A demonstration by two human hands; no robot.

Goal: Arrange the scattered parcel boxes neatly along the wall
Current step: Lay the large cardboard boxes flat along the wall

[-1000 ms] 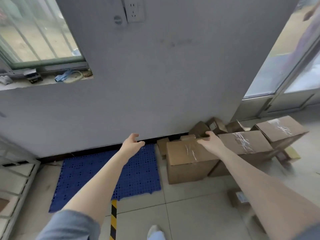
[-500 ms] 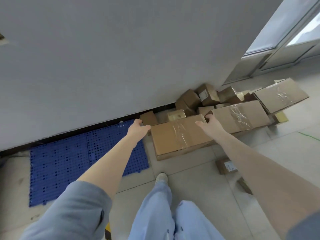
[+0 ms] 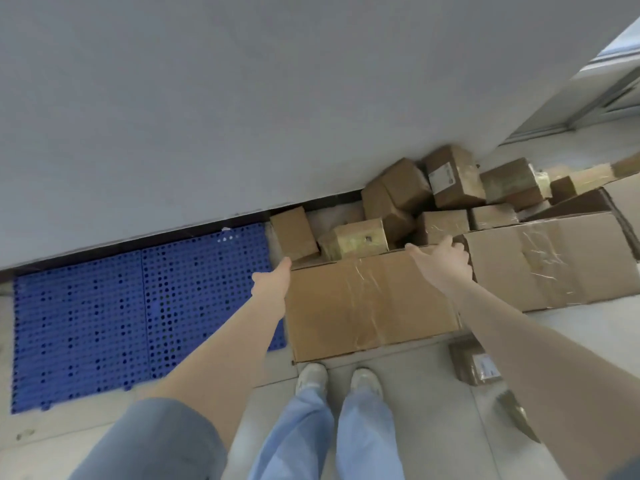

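Observation:
A large taped cardboard box (image 3: 363,306) lies on the floor just ahead of my feet. My left hand (image 3: 273,280) presses against its left side near the far corner, fingers hidden behind the edge. My right hand (image 3: 441,261) grips its far right corner, fingers curled over the top edge. A second large taped box (image 3: 550,258) lies to its right. Several small brown boxes (image 3: 408,199) are heaped against the grey wall (image 3: 242,116) behind them.
A blue perforated floor mat (image 3: 131,313) lies along the wall to the left. A small labelled parcel (image 3: 474,365) sits on the tiles under my right forearm. My shoes (image 3: 339,379) stand at the box's near edge. A door frame (image 3: 588,98) is at the far right.
I stepped closer and the view tilted down. My left hand moved right onto the box's left side. My right hand kept its hold on the far right corner.

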